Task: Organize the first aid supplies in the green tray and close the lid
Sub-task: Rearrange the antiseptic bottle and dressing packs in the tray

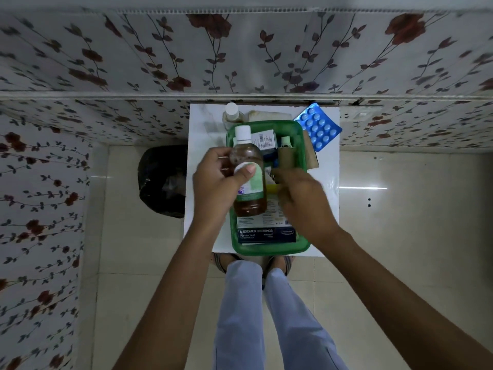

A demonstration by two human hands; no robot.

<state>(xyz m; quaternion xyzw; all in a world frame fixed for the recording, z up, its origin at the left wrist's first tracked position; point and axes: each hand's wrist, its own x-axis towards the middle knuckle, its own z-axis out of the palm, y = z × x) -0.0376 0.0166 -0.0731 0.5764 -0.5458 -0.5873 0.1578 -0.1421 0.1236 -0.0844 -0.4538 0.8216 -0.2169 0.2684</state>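
The green tray point(304, 153) sits on a small white table point(202, 134). My left hand point(216, 182) is shut on a brown antiseptic bottle point(249, 201) with a white cap, held over the tray's left side. My right hand point(301, 198) reaches into the tray's middle with curled fingers; what it touches is hidden. A dark blue box of medicated dressings point(266, 235) lies at the tray's near end. A small white box point(264, 140) and a green-capped tube point(286, 142) lie at the far end.
A blue blister pack of tablets point(318, 128) rests on the table's far right corner. A second white-capped bottle point(231, 112) stands behind the tray. A black bag point(162, 180) sits on the floor left of the table. Floral walls enclose the spot.
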